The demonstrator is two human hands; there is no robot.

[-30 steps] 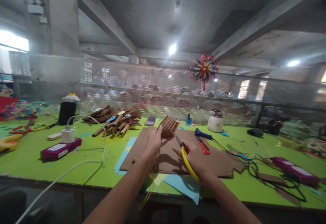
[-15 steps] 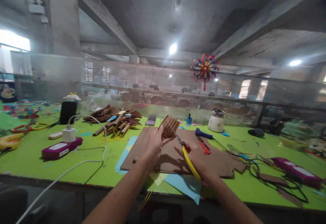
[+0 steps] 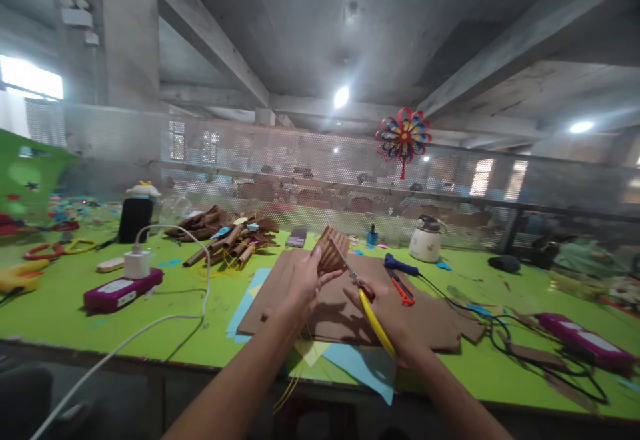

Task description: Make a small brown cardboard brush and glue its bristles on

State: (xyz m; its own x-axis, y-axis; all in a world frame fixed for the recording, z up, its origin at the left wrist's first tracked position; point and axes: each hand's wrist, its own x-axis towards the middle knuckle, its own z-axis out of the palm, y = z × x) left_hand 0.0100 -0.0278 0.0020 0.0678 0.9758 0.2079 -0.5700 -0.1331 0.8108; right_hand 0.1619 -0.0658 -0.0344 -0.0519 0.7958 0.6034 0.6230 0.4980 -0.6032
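Note:
My left hand (image 3: 299, 285) grips a pleated, fan-folded piece of brown paper (image 3: 333, 249) and holds it up above the table. My right hand (image 3: 389, 317) is closed round the yellow handle of a pair of scissors (image 3: 361, 295). Their blades point up and left, and the tips meet the right edge of the folded paper. Both hands hover over a large brown paper sheet (image 3: 430, 317) lying flat on the green table (image 3: 60, 307). Thin yellow strands (image 3: 293, 380) hang below my left wrist.
Red-handled scissors (image 3: 401, 288) and a blue glue gun (image 3: 399, 265) lie right of my hands, with black cables (image 3: 530, 353) beyond. A pile of brown paper rolls (image 3: 225, 233) sits at back left. A purple power strip (image 3: 120, 290) with white charger is at left; another purple strip (image 3: 583, 340) at right. Light blue paper (image 3: 365, 367) overhangs the front edge.
My hands, the folded paper and the scissors stay almost where they were. The view has shifted slightly, and a green sheet has come into sight at the far left.

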